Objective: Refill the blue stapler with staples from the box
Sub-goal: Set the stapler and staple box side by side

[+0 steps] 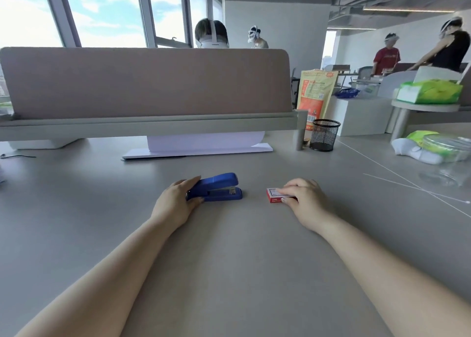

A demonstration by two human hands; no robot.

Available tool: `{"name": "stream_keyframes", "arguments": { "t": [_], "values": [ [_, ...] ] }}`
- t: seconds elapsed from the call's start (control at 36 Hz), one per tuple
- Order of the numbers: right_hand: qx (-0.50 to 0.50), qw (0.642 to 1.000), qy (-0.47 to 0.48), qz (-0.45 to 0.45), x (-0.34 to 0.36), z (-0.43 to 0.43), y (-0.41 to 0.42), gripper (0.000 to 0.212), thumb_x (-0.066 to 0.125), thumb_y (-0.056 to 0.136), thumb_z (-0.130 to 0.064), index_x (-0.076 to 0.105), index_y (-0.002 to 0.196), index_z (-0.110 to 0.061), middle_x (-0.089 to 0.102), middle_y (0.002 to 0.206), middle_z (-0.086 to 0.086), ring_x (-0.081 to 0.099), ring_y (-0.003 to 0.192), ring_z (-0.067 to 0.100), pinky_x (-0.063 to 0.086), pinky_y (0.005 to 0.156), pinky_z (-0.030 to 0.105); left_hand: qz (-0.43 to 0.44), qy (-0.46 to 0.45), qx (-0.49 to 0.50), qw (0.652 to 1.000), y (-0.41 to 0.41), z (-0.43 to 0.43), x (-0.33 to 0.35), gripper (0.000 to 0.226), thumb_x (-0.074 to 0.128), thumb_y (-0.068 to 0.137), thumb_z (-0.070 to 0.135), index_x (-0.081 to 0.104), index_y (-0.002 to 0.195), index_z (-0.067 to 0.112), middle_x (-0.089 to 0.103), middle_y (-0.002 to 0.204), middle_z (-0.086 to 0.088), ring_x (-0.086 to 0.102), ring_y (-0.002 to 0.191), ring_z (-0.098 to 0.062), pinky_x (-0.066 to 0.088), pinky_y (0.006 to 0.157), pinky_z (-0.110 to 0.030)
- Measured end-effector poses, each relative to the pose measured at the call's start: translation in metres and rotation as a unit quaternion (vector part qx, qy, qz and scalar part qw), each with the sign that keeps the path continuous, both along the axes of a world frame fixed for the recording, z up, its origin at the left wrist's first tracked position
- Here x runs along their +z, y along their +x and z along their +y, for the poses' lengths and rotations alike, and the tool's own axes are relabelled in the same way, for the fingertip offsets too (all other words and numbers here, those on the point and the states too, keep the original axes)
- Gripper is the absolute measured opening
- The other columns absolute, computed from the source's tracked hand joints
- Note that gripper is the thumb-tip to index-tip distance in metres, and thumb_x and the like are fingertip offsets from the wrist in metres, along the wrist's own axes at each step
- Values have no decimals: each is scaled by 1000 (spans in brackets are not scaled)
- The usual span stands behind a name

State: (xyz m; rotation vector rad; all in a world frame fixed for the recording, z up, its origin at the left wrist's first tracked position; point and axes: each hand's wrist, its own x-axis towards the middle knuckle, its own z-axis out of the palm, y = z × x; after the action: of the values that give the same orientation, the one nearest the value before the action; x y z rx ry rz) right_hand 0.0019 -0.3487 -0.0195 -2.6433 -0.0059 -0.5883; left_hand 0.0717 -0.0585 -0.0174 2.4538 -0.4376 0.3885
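On the grey worktop (229, 247), the left hand (175, 200) wraps the rear of the blue stapler (216, 187), its grip closed around it. Just right, apart, the right hand (304, 196) pinches the red staple box (276, 196) lying flat.
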Motion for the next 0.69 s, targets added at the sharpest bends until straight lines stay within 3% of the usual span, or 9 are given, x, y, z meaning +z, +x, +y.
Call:
{"name": "stream_keyframes", "arguments": {
  "t": [0.36, 0.69],
  "values": [
    [-25, 999, 25, 2, 2, -14, 125, 24, 61, 83, -17, 68, 107, -18, 65, 113, 3, 51, 110, 29, 46, 91, 42, 15, 0, 22, 1000, 102, -24, 1, 53, 62, 83, 29, 45, 132, 26, 55, 132, -3, 50, 118, -28, 42, 98, -37],
    [-5, 999, 46, -4, 1, -13, 194, 21, 62, 83, -13, 70, 102, -13, 66, 112, 8, 54, 108, 31, 49, 89, 42, 32, -25, 37, 998, 154, -37, 1, 56, 63, 82, 29, 42, 134, 29, 52, 135, -4, 50, 120, -27, 42, 100, -40]
  ]
}}
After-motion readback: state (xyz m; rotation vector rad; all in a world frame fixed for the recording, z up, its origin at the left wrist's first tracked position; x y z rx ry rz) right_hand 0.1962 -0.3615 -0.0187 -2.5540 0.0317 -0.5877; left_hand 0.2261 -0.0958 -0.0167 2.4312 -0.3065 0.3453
